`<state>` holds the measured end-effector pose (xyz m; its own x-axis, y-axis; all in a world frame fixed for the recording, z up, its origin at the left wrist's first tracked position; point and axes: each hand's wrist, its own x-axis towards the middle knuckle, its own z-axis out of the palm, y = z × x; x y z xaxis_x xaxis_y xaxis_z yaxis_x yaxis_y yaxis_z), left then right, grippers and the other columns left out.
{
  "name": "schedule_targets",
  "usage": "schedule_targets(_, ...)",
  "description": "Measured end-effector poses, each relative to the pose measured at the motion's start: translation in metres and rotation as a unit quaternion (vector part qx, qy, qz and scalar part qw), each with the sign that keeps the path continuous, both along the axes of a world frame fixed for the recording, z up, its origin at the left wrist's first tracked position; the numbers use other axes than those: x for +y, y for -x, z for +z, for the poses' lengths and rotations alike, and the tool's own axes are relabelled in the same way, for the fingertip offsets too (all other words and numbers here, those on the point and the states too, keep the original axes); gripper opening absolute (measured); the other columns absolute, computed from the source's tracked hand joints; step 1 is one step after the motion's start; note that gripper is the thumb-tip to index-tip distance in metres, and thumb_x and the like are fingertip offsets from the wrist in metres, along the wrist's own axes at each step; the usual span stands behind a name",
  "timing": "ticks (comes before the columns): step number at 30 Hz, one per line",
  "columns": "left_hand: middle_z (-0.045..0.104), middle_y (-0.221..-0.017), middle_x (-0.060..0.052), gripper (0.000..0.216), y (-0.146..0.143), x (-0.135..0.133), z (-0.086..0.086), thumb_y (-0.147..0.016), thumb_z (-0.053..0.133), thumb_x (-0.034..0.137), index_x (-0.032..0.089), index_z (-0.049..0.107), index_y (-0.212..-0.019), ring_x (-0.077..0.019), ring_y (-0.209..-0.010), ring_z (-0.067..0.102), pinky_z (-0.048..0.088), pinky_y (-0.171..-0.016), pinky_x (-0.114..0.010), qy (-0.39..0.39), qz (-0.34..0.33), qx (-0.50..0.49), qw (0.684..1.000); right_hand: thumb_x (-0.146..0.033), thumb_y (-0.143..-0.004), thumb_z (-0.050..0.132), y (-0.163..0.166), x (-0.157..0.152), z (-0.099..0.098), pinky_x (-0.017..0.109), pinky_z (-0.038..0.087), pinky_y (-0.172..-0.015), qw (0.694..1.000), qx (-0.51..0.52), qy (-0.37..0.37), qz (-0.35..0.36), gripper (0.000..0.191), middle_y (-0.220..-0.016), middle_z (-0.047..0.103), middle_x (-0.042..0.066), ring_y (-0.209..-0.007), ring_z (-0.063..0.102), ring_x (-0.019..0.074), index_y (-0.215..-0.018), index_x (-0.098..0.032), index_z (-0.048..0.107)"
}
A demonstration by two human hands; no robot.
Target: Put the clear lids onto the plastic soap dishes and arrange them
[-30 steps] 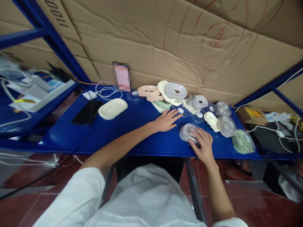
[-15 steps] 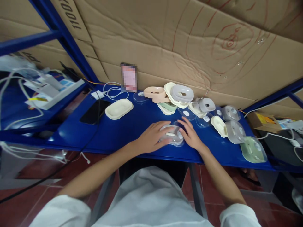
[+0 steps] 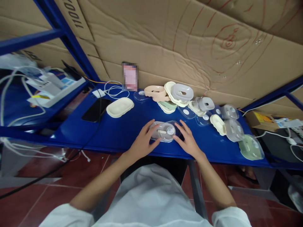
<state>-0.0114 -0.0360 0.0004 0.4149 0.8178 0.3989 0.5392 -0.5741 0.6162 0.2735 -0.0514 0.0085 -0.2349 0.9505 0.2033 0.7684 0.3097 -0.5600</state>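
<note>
Near the table's front edge lies a grey oval dish (image 3: 155, 135) with a slot in its middle and a pale strip showing there. A clear plastic lid (image 3: 174, 125) with a round white sticker sits over it, offset to the right. My left hand (image 3: 141, 141) curves around the dish's left end, thumb in front and fingers behind. On the opposite side, my right hand (image 3: 189, 141) holds the lid's right end between thumb and fingers. Whether the lid rests fully on the dish I cannot tell.
Behind lie a peach dish (image 3: 155, 92), a stacked grey dish (image 3: 181, 92) and several clear lids. Lidded grey and green dishes (image 3: 251, 147) stand at right. A cream tray (image 3: 120, 107), a black phone (image 3: 96, 110) and a cable lie left. Cardboard (image 3: 146, 37) walls the back.
The lid now sticks out to the right of the grey dish, where before it lay closer over it. My left hand has shifted left with the dish.
</note>
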Motion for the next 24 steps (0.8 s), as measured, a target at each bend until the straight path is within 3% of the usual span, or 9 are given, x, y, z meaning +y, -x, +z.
schedule_targets(5, 0.030, -0.171, -0.017, 0.062, 0.001, -0.006, -0.002, -0.103, 0.065, 0.037, 0.030, 0.040, -0.160, -0.0333, -0.152, 0.047, 0.048, -0.122, -0.055, -0.002, -0.021, -0.019, 1.000, -0.056, -0.107, 0.054, 0.022, -0.005, 0.001, 0.058, 0.048, -0.117, 0.995, -0.023, -0.084, -0.040, 0.057, -0.165, 0.046, 0.015, -0.134, 0.060, 0.0334, -0.159, -0.031, 0.053)
schedule_targets(9, 0.033, -0.170, -0.016, 0.067, 0.002, -0.003, -0.009, -0.100, 0.071, 0.043, 0.033, 0.043, -0.160, -0.0367, -0.156, 0.041, 0.050, -0.120, -0.057, -0.025, -0.010, -0.001, 1.000, -0.057, -0.107, 0.055, 0.031, -0.004, -0.001, 0.059, 0.047, -0.117, 0.993, -0.055, -0.100, -0.016, 0.067, -0.164, 0.047, 0.015, -0.144, 0.052, 0.0367, -0.166, -0.031, 0.041)
schedule_targets(12, 0.044, -0.164, -0.014, 0.059, 0.007, 0.005, -0.011, -0.102, 0.069, 0.043, 0.034, 0.049, -0.156, -0.0341, -0.150, 0.049, 0.050, -0.120, -0.057, -0.029, 0.009, 0.000, 1.000, -0.058, -0.105, 0.058, 0.027, -0.002, -0.003, 0.060, 0.045, -0.120, 0.993, -0.061, -0.094, 0.025, 0.073, -0.169, 0.041, 0.015, -0.153, 0.045, 0.0372, -0.170, -0.034, 0.033)
schedule_targets(17, 0.049, -0.161, -0.013, 0.057, 0.015, 0.011, -0.009, -0.103, 0.066, 0.046, 0.032, 0.051, -0.156, -0.0319, -0.148, 0.052, 0.048, -0.123, -0.056, -0.018, 0.002, 0.008, 1.000, -0.043, -0.109, 0.056, 0.018, 0.001, -0.006, 0.052, 0.046, -0.121, 0.986, -0.027, -0.155, 0.057, 0.054, -0.163, 0.050, 0.011, -0.149, 0.052, 0.0304, -0.162, -0.038, 0.047)
schedule_targets(24, 0.048, -0.162, -0.013, 0.057, 0.017, 0.009, -0.010, -0.103, 0.067, 0.046, 0.031, 0.051, -0.155, -0.0310, -0.149, 0.052, 0.047, -0.124, -0.055, -0.014, 0.002, -0.005, 1.000, -0.043, -0.108, 0.058, 0.020, 0.000, -0.010, 0.053, 0.048, -0.118, 0.979, -0.069, -0.189, 0.042, 0.049, -0.157, 0.057, 0.011, -0.145, 0.054, 0.0316, -0.156, -0.035, 0.057)
